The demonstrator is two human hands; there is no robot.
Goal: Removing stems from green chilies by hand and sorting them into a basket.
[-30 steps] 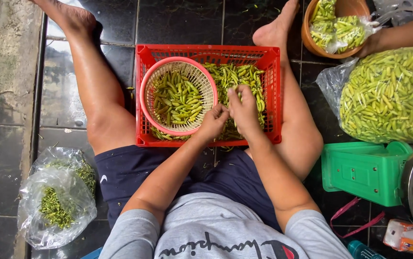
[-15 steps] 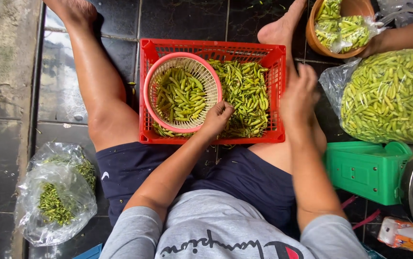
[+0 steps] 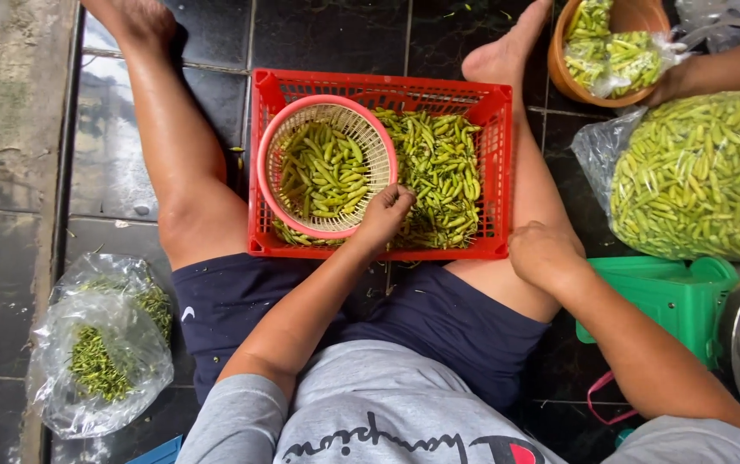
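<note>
I sit on a tiled floor with a red plastic crate (image 3: 497, 112) of green chilies (image 3: 439, 172) between my legs. A round pink basket (image 3: 277, 146), also holding green chilies, stands tilted in the crate's left half. My left hand (image 3: 385, 215) rests with curled fingers at the basket's lower right rim, over the chilies; what it grips is hidden. My right hand (image 3: 544, 254) lies closed on my right knee, outside the crate, with nothing visible in it.
A large clear bag of green chilies (image 3: 697, 176) lies at the right, above a green plastic object (image 3: 671, 296). Another person's arm (image 3: 722, 69) reaches to a brown bowl (image 3: 623, 47) of chilies. A bag of green stems (image 3: 99, 344) sits at lower left.
My right hand has left the crate and swung right, down onto my knee. My left hand stayed at the basket's rim.
</note>
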